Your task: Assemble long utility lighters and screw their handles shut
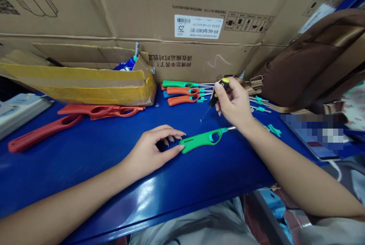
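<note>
A green long-nosed lighter (pixel 196 141) lies on the blue table, its metal tube running right under my right forearm. My left hand (pixel 151 148) pinches the butt end of its handle between thumb and fingertips. In my right hand (pixel 235 102) is a screwdriver (pixel 216 93) with a black and yellow handle, slanting down to the left. Its thin shaft ends at a small screw-like piece (pixel 201 120) on the table, just beyond the green lighter. Whether tip and piece touch, I cannot tell.
Several lighters (pixel 182 91) lie behind my right hand. Red lighter shells (pixel 99 111) are at the left, before a yellow-taped cardboard box (pixel 114 93). Loose teal parts (pixel 274 130) and a tablet-like device (pixel 322 150) lie right. A brown bag (pixel 308 58) and large cartons (pixel 137 5) stand behind.
</note>
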`<state>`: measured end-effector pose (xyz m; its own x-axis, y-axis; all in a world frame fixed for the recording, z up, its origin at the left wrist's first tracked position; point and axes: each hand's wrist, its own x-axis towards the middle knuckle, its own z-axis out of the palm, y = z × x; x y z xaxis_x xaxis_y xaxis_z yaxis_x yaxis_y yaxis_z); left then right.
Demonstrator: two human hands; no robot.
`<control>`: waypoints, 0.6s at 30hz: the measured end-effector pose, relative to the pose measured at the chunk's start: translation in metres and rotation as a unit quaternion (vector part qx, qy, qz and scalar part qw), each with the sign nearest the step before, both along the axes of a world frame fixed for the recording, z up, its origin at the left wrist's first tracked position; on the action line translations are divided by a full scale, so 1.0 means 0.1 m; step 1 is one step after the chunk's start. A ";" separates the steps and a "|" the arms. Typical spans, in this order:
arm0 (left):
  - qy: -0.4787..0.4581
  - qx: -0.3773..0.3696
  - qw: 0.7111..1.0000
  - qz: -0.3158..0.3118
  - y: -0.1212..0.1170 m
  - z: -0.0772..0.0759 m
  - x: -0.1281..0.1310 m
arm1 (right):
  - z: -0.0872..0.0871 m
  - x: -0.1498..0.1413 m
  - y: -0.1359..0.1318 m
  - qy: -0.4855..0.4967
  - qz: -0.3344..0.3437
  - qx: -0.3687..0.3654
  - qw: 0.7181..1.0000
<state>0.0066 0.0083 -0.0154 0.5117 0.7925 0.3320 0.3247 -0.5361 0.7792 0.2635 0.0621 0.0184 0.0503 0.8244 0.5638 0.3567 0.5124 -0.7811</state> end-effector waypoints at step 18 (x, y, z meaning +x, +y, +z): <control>-0.058 -0.097 0.993 0.024 -0.04 0.04 0.03 | 0.03 -0.31 -0.28 0.245 0.114 -0.138 0.953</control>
